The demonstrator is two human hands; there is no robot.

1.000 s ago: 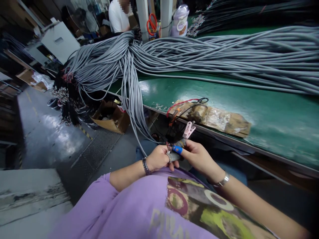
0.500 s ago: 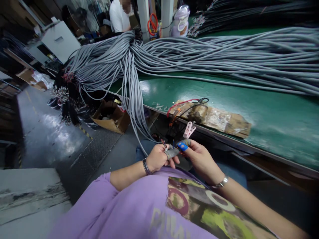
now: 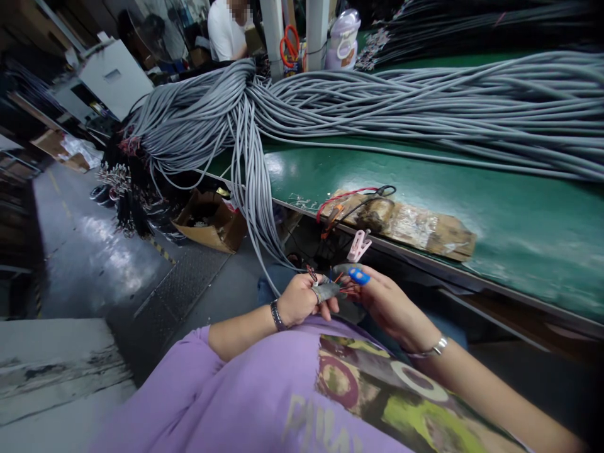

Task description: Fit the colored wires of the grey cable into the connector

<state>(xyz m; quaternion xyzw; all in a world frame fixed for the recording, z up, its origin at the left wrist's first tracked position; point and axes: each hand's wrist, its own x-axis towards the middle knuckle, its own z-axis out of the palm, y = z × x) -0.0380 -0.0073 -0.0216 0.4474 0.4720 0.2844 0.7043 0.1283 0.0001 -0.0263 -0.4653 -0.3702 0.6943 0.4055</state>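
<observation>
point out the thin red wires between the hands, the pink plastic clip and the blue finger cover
Thin red wires (image 3: 348,291), head view: along their strands.
Pink plastic clip (image 3: 357,247), head view: mid-body.
Blue finger cover (image 3: 362,278), head view: outer face.

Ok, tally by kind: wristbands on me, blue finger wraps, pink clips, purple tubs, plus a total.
Wristbands: 2, one by the left hand, one by the right hand
Blue finger wraps: 1
Pink clips: 1
Purple tubs: 1
Total: 5

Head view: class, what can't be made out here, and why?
Head view: the number of thin wires between left hand and right hand; too small and blurred.
Head view: the rightward ends of the grey cables; cut off by the right edge.
Head view: the bottom of the cardboard box; lost in shadow.
</observation>
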